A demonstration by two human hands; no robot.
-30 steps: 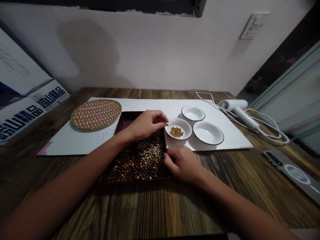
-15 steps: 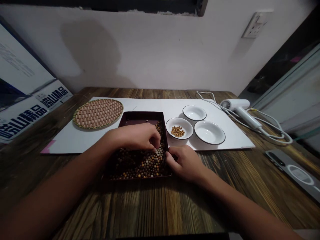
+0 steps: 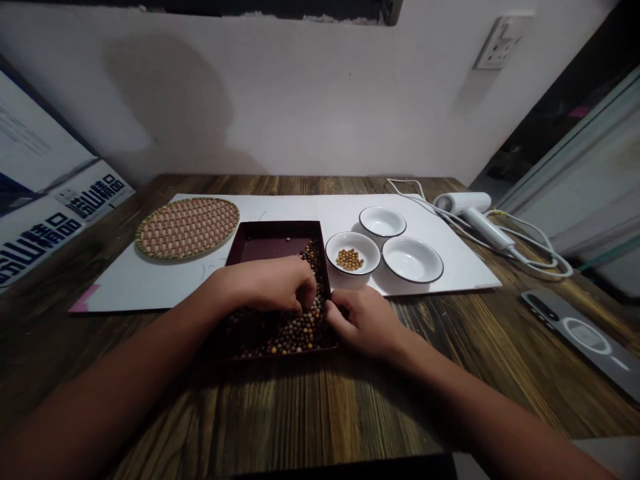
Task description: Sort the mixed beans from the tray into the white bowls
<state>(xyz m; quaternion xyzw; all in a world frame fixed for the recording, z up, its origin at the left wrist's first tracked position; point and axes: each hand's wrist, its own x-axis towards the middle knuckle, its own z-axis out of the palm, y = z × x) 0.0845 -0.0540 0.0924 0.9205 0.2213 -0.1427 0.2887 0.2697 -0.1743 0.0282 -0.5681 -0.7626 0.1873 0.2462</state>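
A dark red shallow box (image 3: 263,245) holds many small round beads (image 3: 295,333) in brown, grey, white and yellow. Over the box, my left hand (image 3: 277,283) curls its fingers down among the beads; whatever is between the fingertips is hidden. My right hand (image 3: 367,320) is closed at the right wall of the box, thumb and fingers pinching its edge. Just beyond it stands a white bowl (image 3: 371,257) with a cluster of golden-yellow beads (image 3: 349,259) inside.
Two more white bowls (image 3: 383,221) (image 3: 425,261) stand on the white board (image 3: 310,208). An oval woven mat (image 3: 187,228) lies at the left. To the right are a white hair dryer (image 3: 483,227) with its cord and a phone (image 3: 583,337). Printed boxes (image 3: 45,227) stand far left.
The view has shifted slightly, moving the scene a little left. My left hand has sunk slightly lower among the beads; my right hand stays at the box edge.
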